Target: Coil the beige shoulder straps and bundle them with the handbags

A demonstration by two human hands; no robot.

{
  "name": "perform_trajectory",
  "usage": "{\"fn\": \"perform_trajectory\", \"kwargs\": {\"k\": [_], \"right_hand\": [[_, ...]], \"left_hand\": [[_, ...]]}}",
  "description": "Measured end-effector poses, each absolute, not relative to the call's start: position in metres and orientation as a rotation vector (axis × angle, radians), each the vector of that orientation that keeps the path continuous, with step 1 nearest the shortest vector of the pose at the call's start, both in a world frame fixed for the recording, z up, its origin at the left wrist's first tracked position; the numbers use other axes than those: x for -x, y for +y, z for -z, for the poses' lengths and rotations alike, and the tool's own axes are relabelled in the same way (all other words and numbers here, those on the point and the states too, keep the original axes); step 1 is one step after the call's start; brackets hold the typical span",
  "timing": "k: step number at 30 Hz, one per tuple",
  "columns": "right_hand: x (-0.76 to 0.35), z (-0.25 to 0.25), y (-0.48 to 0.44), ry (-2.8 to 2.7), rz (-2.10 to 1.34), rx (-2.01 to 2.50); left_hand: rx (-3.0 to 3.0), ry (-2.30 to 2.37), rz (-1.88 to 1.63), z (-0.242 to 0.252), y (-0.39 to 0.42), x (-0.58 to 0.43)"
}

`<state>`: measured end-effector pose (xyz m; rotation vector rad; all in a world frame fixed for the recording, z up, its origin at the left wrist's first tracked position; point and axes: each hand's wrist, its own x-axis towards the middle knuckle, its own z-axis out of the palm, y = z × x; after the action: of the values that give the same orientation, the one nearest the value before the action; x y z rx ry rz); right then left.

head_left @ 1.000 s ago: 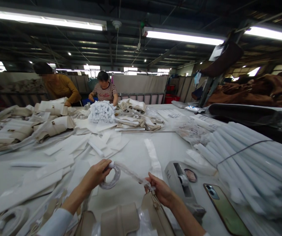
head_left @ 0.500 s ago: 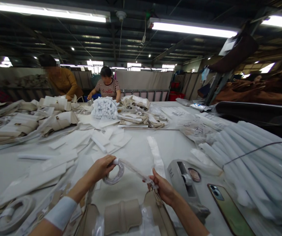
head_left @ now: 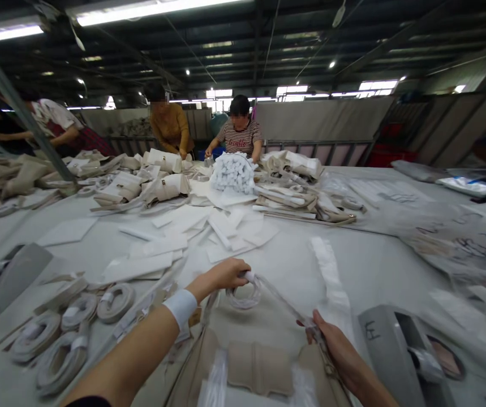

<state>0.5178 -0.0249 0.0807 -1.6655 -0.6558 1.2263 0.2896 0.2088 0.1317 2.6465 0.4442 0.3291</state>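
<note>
My left hand [head_left: 229, 273] is closed on a coiled bag strap [head_left: 256, 299], gripping it where a white wrap goes round the coil. From there a plastic-covered length of the strap slants down to my right hand [head_left: 336, 343], whose fingers close round it near the bag's side. The beige handbag [head_left: 259, 366] lies just below both hands at the bottom of the view, partly cut off. Clear plastic covers parts of its front. A white strip [head_left: 330, 271] lies on the table beyond my right hand.
A grey tape dispenser [head_left: 395, 350] stands at the right. Rolled straps [head_left: 58, 353] lie at the left, near another dispenser [head_left: 13, 274]. White sheets [head_left: 153, 249], bags [head_left: 166, 186] and a bundle of white rolls [head_left: 233, 174] lie farther back, where several people work.
The view has turned to the left, so the table and hands appear farther right. Both hands keep their hold on the strap, with little other movement.
</note>
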Motion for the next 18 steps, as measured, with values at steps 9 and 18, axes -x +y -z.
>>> {"fn": "perform_trajectory", "kwargs": {"k": [9,18], "right_hand": [[-0.510,-0.085,-0.026,-0.608,-1.256,1.526],[-0.514,-0.082,-0.033,-0.504,-1.360,1.322]], "left_hand": [[-2.555,0.454,-0.376,-0.106,0.210,-0.286],[-2.473,0.430,-0.391,-0.085,0.211,-0.280]]}}
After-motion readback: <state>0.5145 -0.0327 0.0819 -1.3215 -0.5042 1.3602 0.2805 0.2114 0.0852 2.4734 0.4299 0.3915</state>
